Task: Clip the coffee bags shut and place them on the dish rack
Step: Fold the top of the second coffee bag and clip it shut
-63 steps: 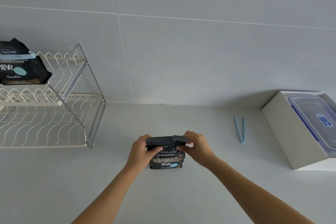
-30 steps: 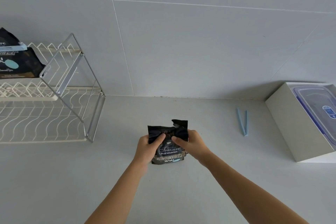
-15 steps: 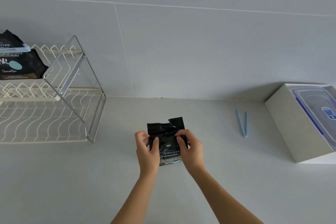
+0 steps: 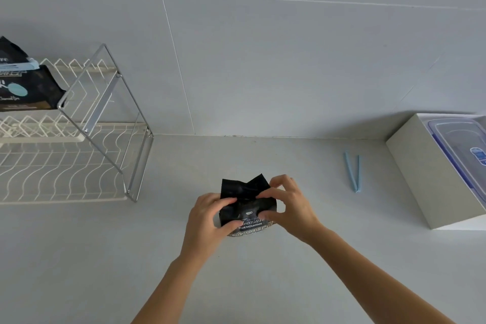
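A black coffee bag [image 4: 246,198] stands upright on the grey counter, its crumpled top sticking up between my hands. My left hand [image 4: 207,216] pinches its left side and my right hand [image 4: 288,204] pinches its right side near the top. A light blue clip [image 4: 353,175] lies open in a V on the counter to the right, apart from both hands. On the upper tier of the white wire dish rack [image 4: 76,160] at the left sits another black coffee bag [image 4: 25,89] with a blue clip across its top.
A white box [image 4: 418,173] holding a clear lidded container [image 4: 470,150] stands at the right edge against the tiled wall. The rack's lower tier is bare wire.
The folded-down top of the bag has come up and now stands unfolded. Both hands have shifted their pinch on the bag's sides; the right hand has moved up toward the top.
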